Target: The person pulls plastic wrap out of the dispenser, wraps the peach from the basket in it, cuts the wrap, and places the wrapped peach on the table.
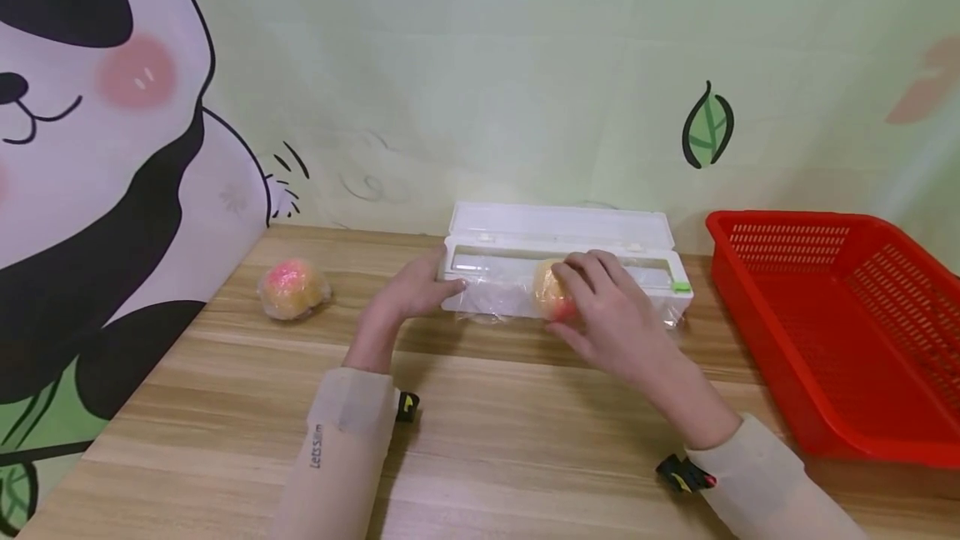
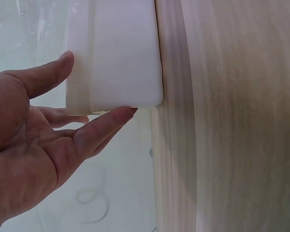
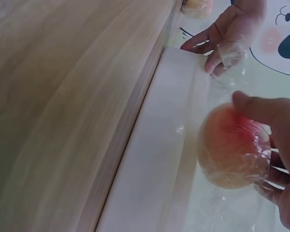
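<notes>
A white cling film dispenser (image 1: 491, 298) lies against the wall with its lid (image 1: 562, 223) raised. At its left end, my left hand (image 1: 416, 283) grips the corner, the thumb on the front edge and the fingers (image 2: 104, 130) against the end face. My right hand (image 1: 618, 319) holds a yellow and pink peach (image 1: 551, 290) over the front of the dispenser. In the right wrist view, thumb and fingers pinch this peach (image 3: 229, 150) from the side. Clear film (image 3: 227, 203) clings around it and hangs along the dispenser's front. A green slider (image 1: 680, 287) sits at the dispenser's right end.
Another peach (image 1: 292, 288), wrapped in clear film, rests on the wooden table (image 1: 495, 448) at the left. A red plastic basket (image 1: 780, 357) stands at the right, near the dispenser. Behind everything hangs a pale green backdrop (image 1: 450, 90) with a panda print.
</notes>
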A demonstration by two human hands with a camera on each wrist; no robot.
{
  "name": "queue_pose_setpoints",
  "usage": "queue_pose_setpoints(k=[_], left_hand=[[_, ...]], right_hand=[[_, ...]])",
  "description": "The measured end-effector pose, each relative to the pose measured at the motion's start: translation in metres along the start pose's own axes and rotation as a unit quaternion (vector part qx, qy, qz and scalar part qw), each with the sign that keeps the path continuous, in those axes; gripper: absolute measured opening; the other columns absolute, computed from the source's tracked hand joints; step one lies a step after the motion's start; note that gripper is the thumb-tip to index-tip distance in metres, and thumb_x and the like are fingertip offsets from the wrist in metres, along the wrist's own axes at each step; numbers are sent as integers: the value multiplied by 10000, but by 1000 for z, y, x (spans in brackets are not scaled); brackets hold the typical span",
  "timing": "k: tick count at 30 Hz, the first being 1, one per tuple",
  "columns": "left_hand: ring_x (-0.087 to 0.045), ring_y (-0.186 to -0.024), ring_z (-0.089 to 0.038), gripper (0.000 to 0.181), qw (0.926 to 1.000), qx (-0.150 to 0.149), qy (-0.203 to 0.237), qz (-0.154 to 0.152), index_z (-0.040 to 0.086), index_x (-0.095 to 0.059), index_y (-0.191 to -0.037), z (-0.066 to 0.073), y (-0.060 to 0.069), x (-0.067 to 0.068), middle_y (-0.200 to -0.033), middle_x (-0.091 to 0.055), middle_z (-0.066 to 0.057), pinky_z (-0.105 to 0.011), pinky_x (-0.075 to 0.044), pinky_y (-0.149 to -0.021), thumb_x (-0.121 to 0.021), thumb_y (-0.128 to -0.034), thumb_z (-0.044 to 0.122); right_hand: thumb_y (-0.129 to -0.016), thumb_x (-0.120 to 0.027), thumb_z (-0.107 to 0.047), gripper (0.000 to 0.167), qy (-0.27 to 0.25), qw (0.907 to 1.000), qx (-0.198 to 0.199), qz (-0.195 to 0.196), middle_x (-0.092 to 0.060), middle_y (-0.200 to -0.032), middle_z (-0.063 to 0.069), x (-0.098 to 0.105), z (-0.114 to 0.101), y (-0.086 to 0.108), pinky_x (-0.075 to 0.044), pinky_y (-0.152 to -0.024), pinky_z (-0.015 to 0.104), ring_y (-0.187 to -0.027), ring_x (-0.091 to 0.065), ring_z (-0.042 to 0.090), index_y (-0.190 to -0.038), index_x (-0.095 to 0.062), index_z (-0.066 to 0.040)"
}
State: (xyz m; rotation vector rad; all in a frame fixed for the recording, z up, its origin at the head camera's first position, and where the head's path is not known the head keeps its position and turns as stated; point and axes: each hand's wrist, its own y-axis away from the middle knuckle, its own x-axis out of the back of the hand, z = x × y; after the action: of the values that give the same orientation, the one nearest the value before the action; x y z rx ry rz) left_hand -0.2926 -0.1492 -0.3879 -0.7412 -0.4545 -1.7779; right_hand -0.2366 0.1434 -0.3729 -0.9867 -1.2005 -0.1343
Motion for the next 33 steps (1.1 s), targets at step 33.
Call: queue_pose_setpoints(k=[33], left_hand=[[-580, -1115, -342, 681, 9950, 740, -525, 407, -60, -455, -1434, 8, -6, -10, -1290, -610, -229, -483, -477, -1009, -791, -930, 251]], right_hand=[[-677, -977, -116, 859, 145, 9995, -292, 46, -550, -1378, 263, 24, 1, -25, -385, -1088, 577, -1286, -466, 444, -1353, -480, 63]])
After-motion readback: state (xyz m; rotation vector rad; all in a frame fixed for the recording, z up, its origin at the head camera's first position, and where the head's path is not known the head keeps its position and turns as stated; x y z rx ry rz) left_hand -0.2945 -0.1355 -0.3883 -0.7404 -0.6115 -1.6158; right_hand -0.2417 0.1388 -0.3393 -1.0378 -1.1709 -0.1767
